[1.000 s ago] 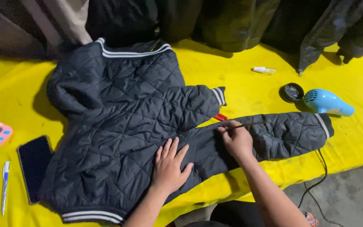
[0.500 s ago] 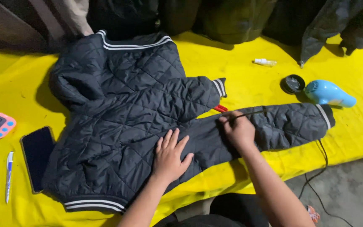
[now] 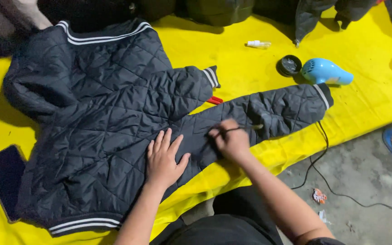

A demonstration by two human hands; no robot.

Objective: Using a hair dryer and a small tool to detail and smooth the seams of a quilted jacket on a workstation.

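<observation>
Jacket (image 3: 100,122), dark and puffy with white stripes at its ends, lay flat on the yellow table (image 3: 250,63), reaching from the left edge to near the right edge. One sleeve (image 3: 273,111) ran along the near edge. The left hand (image 3: 163,159) lay open and flat on the jacket, fingers spread apart. The right hand (image 3: 231,141) was closed on a thin brush (image 3: 241,129), touching the sleeve. A blue hair dryer (image 3: 326,71) and a round black tin (image 3: 289,65) sat just past the cuff. A dark phone (image 3: 4,179) lay at the left edge. Bare yellow room showed along the far side.
</observation>
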